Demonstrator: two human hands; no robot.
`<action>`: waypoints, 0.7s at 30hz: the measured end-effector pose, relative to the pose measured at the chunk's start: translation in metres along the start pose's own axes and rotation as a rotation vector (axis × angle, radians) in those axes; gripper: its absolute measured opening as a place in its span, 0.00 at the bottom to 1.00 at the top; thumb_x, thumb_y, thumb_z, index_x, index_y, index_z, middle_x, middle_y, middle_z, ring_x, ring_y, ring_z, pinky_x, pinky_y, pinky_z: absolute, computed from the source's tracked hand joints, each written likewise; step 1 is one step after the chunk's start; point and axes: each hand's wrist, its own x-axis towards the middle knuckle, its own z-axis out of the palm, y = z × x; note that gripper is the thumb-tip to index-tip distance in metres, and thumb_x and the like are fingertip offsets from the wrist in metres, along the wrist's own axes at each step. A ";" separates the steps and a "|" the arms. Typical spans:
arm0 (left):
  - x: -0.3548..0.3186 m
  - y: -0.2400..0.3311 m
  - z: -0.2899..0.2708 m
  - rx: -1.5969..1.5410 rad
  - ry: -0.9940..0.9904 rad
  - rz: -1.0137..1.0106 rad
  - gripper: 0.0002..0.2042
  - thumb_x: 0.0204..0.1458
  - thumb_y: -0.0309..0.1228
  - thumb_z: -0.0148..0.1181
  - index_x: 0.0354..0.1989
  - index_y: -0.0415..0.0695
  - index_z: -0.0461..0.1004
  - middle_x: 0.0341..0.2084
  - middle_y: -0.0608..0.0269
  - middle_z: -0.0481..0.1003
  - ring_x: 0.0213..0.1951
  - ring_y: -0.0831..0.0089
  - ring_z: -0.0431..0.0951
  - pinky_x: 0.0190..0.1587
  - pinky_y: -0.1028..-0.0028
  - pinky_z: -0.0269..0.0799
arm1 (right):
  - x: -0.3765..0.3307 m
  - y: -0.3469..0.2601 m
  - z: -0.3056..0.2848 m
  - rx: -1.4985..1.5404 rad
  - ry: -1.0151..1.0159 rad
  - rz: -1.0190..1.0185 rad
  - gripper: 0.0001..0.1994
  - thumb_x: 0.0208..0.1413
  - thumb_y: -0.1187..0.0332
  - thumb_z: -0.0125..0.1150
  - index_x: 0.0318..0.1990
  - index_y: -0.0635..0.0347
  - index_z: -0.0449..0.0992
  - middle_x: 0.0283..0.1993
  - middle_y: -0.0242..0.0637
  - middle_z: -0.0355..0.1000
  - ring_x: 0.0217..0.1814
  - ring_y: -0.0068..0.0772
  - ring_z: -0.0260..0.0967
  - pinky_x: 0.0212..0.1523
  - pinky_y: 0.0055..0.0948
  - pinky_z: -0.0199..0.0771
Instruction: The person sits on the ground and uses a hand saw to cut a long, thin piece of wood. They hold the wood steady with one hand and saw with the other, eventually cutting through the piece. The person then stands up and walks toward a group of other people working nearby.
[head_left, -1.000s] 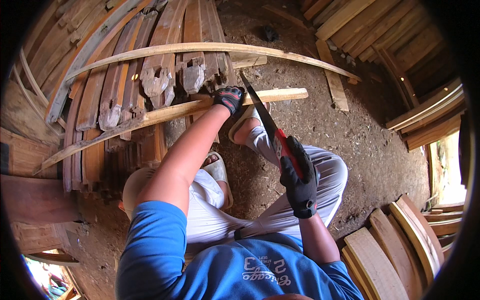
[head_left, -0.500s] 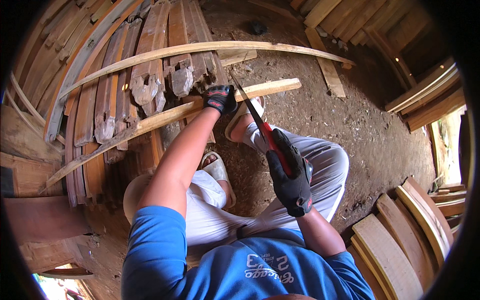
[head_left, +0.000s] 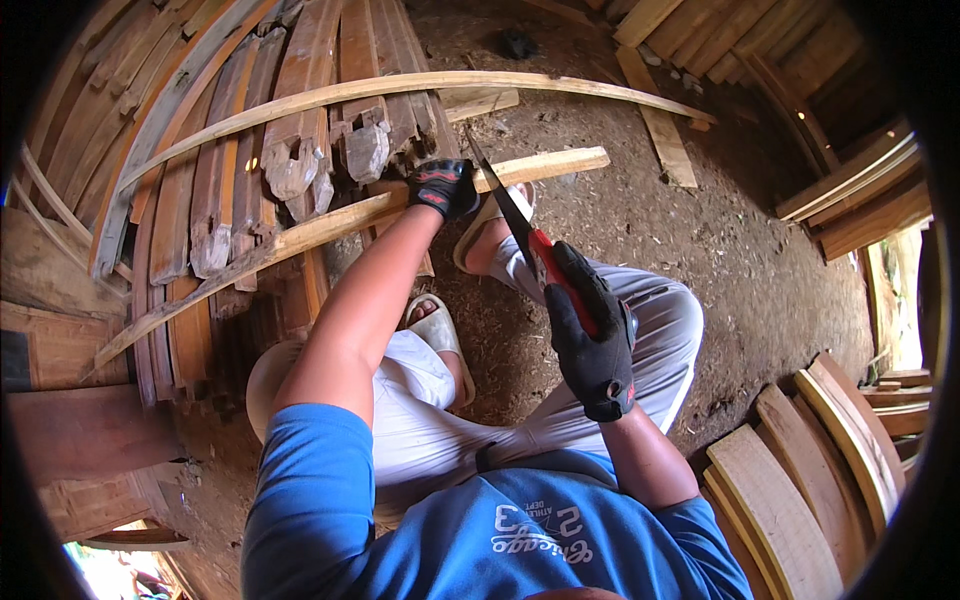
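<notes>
Item: wooden strip (head_left: 560, 163), long, pale, slightly bowed. It slants across the ends of a timber stack (head_left: 225, 215), with its right end jutting out over the earth floor (head_left: 640, 240). The stack apparently serves as a bench, leaving the overhang free below.

Item: left hand (head_left: 445, 190), in a black glove with red trim. Fingers curled closed over the strip, just left of the blade; the underside of the grip is hidden. The straight arm probably bears down to keep the strip from shifting.

Item: handsaw (head_left: 510, 210), with dark tapering blade and red handle. The blade crosses the strip just beside the left hand, tip pointing away from the wearer; whether the teeth bite the wood cannot be told.

Item: right hand (head_left: 595, 345), in a black glove. Closed around the saw handle, held above the right thigh, seemingly to line the blade up with the forearm.

Item: curved lath (head_left: 400, 84), lying over the stack beyond the strip.

Item: curved boards (head_left: 775, 520), set side by side at lower right.

Markings: blue T-shirt (head_left: 400, 550) bears white chest lettering and numerals, inverted from this viewpoint. Small red marks on the glove cuffs are too small to read.
</notes>
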 end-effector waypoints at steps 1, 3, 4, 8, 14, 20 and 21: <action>-0.001 0.000 -0.001 -0.001 -0.030 -0.007 0.18 0.50 0.43 0.61 0.44 0.45 0.82 0.40 0.42 0.82 0.45 0.42 0.83 0.48 0.47 0.78 | 0.002 0.000 0.001 -0.014 0.003 -0.016 0.21 0.65 0.67 0.62 0.63 0.59 0.76 0.58 0.52 0.79 0.63 0.48 0.78 0.61 0.40 0.75; -0.008 0.002 -0.010 0.003 -0.089 -0.030 0.18 0.51 0.43 0.60 0.45 0.45 0.82 0.41 0.42 0.82 0.45 0.42 0.83 0.47 0.47 0.78 | 0.010 0.003 0.008 -0.118 0.025 -0.150 0.21 0.65 0.66 0.61 0.64 0.60 0.76 0.58 0.51 0.79 0.63 0.49 0.77 0.62 0.39 0.75; -0.010 0.010 -0.012 0.014 -0.162 0.012 0.20 0.52 0.44 0.60 0.46 0.45 0.81 0.41 0.42 0.82 0.45 0.43 0.83 0.46 0.47 0.78 | 0.018 0.009 0.013 -0.080 0.025 -0.123 0.21 0.66 0.66 0.60 0.64 0.60 0.76 0.58 0.51 0.79 0.63 0.48 0.77 0.63 0.39 0.74; -0.034 0.059 0.007 -0.068 0.020 0.103 0.14 0.55 0.39 0.53 0.39 0.47 0.83 0.37 0.48 0.83 0.41 0.48 0.84 0.43 0.51 0.80 | 0.068 0.031 0.032 0.005 0.049 -0.058 0.21 0.67 0.65 0.57 0.65 0.60 0.76 0.60 0.50 0.79 0.64 0.45 0.77 0.64 0.38 0.74; -0.050 0.045 0.029 -0.060 0.082 0.075 0.14 0.56 0.39 0.52 0.44 0.50 0.81 0.39 0.50 0.83 0.43 0.51 0.84 0.45 0.53 0.79 | 0.100 0.073 0.074 -0.088 0.082 -0.091 0.21 0.67 0.63 0.58 0.65 0.59 0.76 0.60 0.50 0.78 0.63 0.48 0.77 0.62 0.39 0.75; -0.030 0.049 0.006 -0.039 0.005 0.065 0.11 0.55 0.38 0.54 0.40 0.50 0.79 0.34 0.52 0.81 0.38 0.49 0.84 0.41 0.53 0.79 | 0.071 0.044 0.050 -0.069 0.074 -0.058 0.21 0.67 0.62 0.58 0.65 0.59 0.75 0.60 0.51 0.78 0.63 0.52 0.76 0.62 0.42 0.74; -0.025 0.048 0.004 -0.066 -0.024 0.049 0.11 0.54 0.38 0.54 0.40 0.50 0.79 0.34 0.51 0.82 0.38 0.48 0.84 0.41 0.52 0.79 | 0.066 0.043 0.042 -0.143 0.075 -0.106 0.21 0.67 0.62 0.57 0.64 0.59 0.75 0.60 0.52 0.78 0.63 0.53 0.76 0.62 0.42 0.74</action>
